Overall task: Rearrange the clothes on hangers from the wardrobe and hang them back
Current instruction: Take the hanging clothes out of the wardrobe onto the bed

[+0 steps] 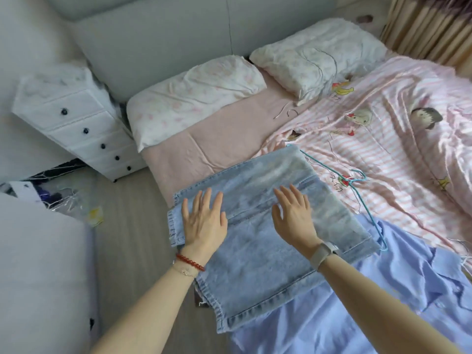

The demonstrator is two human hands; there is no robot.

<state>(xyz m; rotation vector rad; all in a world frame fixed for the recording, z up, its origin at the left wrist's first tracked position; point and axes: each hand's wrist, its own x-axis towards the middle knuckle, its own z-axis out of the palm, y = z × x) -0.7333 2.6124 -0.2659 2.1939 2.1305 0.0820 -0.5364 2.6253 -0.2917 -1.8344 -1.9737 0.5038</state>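
A: The fingers [204, 200] of the left hand [204, 223] lie spread and straight, flat on the folded jeans [258, 241]. The right hand [293, 218] has fingers straight and slightly fanned; whether it touches the denim or hangs just above, I cannot tell.

B: And under the fingers?

A: The jeans lie on the near edge of the bed [194, 152], partly over a lilac garment [357, 302] on the wrist side of the right hand. A thin blue wire hanger [357, 198] lies just right of the right fingers, partly beneath the denim.

B: The room?

A: Beyond the fingertips, two pillows [194, 95] against a grey headboard [163, 39]; a pink striped quilt [383, 154] to the right; a white drawer chest [76, 123] up and left; grey floor [132, 226] left of the left hand.

B: Any writing?

A: Small characters on the quilt beside the hanger, too small to read.

B: Hard to make out?

A: The clutter on the floor at far left is blurred.
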